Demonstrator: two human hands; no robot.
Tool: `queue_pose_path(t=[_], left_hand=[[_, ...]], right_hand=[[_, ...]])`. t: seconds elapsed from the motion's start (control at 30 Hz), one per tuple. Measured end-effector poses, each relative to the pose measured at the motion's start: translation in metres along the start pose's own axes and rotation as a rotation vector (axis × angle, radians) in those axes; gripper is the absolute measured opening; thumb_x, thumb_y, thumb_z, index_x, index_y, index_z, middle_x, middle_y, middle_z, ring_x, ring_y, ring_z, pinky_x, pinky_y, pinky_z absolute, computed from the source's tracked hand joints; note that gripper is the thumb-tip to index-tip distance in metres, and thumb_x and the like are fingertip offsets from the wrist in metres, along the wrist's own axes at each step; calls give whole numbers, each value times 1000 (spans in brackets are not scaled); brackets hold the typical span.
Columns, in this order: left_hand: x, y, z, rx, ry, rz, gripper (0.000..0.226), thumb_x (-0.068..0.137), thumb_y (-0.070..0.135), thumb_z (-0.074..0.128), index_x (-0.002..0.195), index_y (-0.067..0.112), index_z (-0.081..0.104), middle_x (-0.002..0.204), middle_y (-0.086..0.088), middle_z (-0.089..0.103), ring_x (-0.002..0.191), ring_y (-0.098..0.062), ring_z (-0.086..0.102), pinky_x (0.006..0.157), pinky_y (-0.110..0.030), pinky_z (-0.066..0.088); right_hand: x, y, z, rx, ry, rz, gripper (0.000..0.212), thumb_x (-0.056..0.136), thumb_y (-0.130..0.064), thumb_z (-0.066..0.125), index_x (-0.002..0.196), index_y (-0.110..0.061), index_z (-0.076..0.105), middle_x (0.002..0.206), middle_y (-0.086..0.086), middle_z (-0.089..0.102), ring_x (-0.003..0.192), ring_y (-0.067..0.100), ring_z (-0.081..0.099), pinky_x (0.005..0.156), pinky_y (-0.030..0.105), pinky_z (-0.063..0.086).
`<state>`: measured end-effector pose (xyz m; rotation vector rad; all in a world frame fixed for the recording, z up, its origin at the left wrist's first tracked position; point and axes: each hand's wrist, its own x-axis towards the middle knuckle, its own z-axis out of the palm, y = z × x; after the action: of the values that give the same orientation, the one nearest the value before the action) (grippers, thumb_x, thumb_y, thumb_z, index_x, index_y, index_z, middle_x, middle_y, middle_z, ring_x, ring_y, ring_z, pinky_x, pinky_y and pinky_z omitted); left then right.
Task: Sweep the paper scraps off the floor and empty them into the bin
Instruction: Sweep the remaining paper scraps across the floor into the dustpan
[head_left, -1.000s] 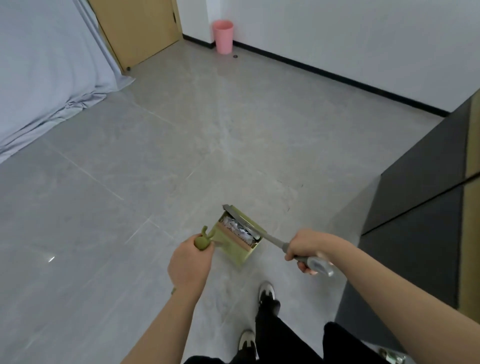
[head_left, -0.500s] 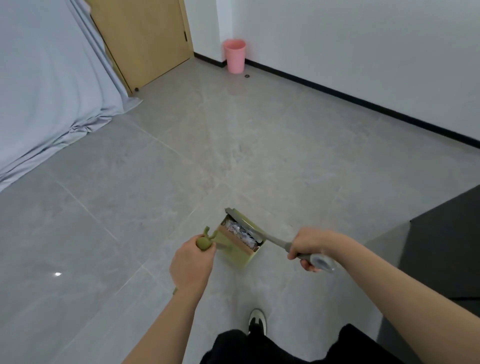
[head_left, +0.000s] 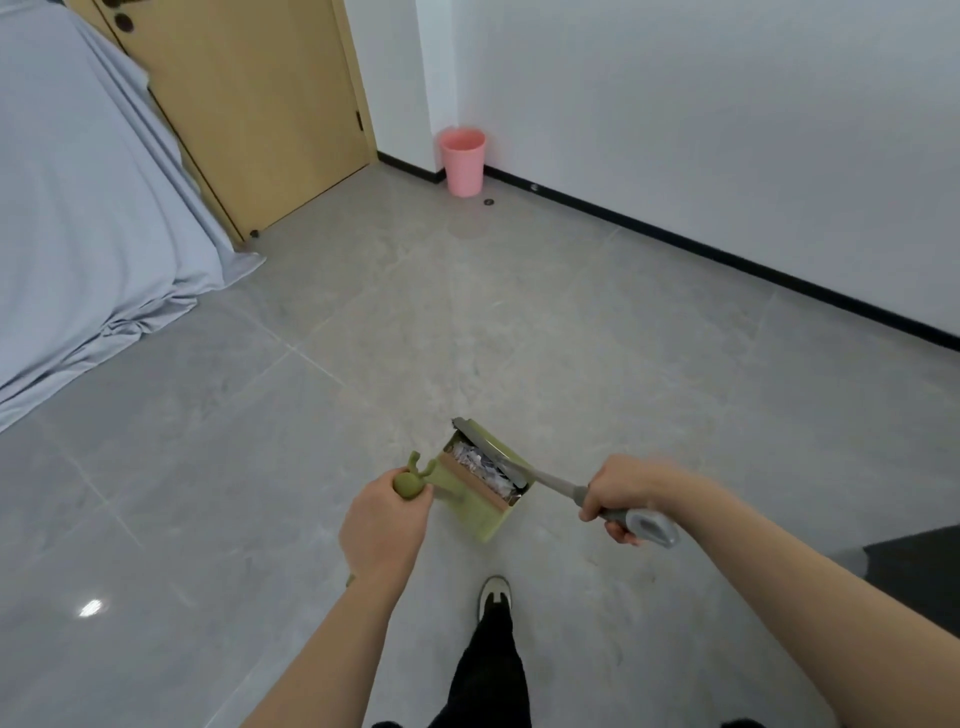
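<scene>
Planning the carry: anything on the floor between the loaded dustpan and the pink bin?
Nothing visible. Bare grey floor runs from the dustpan to the pink bin at the wall; a small dark disc lies just right of the bin.

Glossy grey tile floor (head_left: 519, 322), matt green plastic dustpan (head_left: 470, 501), pink plastic bin (head_left: 463, 161), wood-look door (head_left: 270, 104), grey draped cloth (head_left: 78, 208).

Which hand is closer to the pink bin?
Neither clearly. The pink bin stands far ahead by the wall; left hand and right hand look about equally far.
</scene>
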<state>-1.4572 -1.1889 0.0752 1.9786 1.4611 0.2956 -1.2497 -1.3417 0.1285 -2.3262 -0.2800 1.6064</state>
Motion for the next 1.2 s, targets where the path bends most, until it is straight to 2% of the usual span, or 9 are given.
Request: queue_pose_path(t=[0.13,0.23,0.37,0.5,0.7,0.93,1.03,1.2], left_hand=[[76,46,11,-11,-9,15,10,85,35,63,76,30,66,65,5,61,63,-16,57,52,-26,39],[136,82,24,-8,-6,17,8,84,36,63,78,31,67,68,5,63,66,-17,59,56,-27,44],[199,125,44,-13,-5,19,5,83,36,64,83,34,68,71,6,64,69,-20,61,59,-29,48],[254,165,69,-16,-2,1,4,84,34,64,82,32,67,72,5,64,71,-22,60,59,-29,44],[348,253,127,-31,31,-50,10,83,35,66,74,29,64,70,5,62,69,-21,59,55,-27,38],[437,350,173,-72,64,-114,20,84,34,67,67,27,58,64,4,60,62,-19,57,53,-26,36],[482,392,191,-81,80,-136,21,84,35,67,66,29,58,64,5,59,61,-17,55,51,-26,33],[563,441,219,-67,78,-143,18,85,37,66,70,28,61,68,5,61,65,-20,57,53,-26,36]], right_hand=[[33,-57,-51,8,34,1,10,88,1,62,84,4,53,45,10,48,33,21,47,37,23,40],[63,-98,-95,45,37,0,10,87,1,62,88,4,53,56,11,47,36,20,46,38,23,40],[103,-134,-148,68,45,13,12,88,-1,63,92,5,52,58,10,45,34,20,45,37,23,40],[143,-162,-200,46,32,2,11,89,-1,62,92,5,53,56,11,46,32,19,45,37,22,40],[219,-214,-323,7,25,-6,12,89,-1,62,95,5,55,53,11,47,37,21,46,40,25,41],[275,-272,-449,-50,14,-44,10,88,0,61,87,4,53,56,11,47,34,20,47,38,23,40],[306,-303,-499,-66,11,-27,11,88,-2,62,92,6,55,55,11,48,33,20,48,39,24,41],[357,-357,-571,-82,-3,-34,14,88,-1,61,98,7,56,50,10,48,35,20,48,39,24,41]])
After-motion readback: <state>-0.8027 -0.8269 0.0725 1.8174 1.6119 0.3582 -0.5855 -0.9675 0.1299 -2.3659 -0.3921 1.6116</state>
